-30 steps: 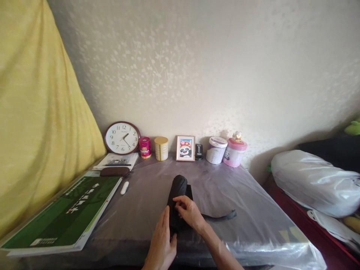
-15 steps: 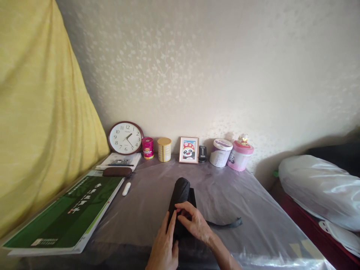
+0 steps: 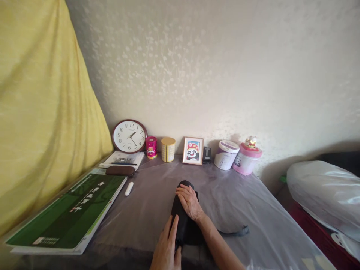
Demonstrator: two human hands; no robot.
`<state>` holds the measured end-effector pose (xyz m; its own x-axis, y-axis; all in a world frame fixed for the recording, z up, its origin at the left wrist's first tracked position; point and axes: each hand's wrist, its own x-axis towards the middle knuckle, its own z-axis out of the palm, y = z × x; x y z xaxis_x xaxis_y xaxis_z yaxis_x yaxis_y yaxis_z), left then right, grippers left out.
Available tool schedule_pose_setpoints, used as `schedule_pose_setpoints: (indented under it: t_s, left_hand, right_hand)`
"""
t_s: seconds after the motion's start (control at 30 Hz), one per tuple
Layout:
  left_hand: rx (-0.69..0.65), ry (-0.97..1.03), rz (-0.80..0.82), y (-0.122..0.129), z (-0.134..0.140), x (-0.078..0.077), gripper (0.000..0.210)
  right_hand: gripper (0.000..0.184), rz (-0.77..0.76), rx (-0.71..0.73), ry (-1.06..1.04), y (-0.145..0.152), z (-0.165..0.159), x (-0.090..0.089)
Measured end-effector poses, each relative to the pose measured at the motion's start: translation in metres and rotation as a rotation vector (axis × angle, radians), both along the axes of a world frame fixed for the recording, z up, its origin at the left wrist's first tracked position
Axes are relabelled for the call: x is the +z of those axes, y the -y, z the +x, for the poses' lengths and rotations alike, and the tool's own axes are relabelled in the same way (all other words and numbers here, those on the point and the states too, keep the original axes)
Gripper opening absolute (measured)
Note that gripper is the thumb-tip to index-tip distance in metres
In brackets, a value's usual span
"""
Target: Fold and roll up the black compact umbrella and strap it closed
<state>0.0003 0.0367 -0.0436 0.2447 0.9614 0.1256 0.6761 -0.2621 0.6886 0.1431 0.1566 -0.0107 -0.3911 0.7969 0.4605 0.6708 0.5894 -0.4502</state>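
Note:
A black folded umbrella (image 3: 179,210) lies lengthwise on the table in front of me, its cloth wrapped in a long roll. A dark strap (image 3: 234,232) trails from it to the right. My left hand (image 3: 167,242) holds the near end from the left side, fingers along the roll and thumb near its end. My right hand (image 3: 189,200) lies flat over the far part of the roll, fingers stretched out on the cloth. The umbrella's far tip shows just beyond these fingers; its right side is partly hidden by my right forearm.
A green book (image 3: 70,210), brown case (image 3: 120,171) and small white object (image 3: 129,188) lie left. Along the wall stand a clock (image 3: 129,137), pink tin (image 3: 151,147), yellow-lidded can (image 3: 168,150), panda picture frame (image 3: 192,150) and two tubs (image 3: 226,155). Plastic covers the table (image 3: 149,202).
My right hand has moved forward from the middle of the umbrella and flattened onto its far part. My left hand stays at the near end. The view has shifted slightly.

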Motion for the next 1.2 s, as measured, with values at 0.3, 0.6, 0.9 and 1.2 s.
schedule_pose_setpoints:
  t_s: [0.3, 0.6, 0.9, 1.2]
  left_hand:
    - [0.027, -0.010, -0.051, 0.005, 0.005, 0.016, 0.072]
    - [0.065, 0.055, 0.021, 0.007, 0.006, 0.014, 0.069]
    - [0.092, 0.170, 0.067, 0.005, 0.004, 0.008, 0.067]
    - [0.106, 0.193, 0.072, 0.007, 0.003, 0.004, 0.065]
  right_hand:
    - [0.030, -0.103, -0.157, -0.204, -0.040, 0.007, -0.003]
    - [0.038, -0.489, -0.501, -0.550, -0.012, 0.060, -0.011]
    - [0.035, -0.648, -0.436, -0.600, 0.012, 0.039, -0.001]
    - [0.027, -0.780, -0.398, -0.719, 0.012, 0.016, 0.012]
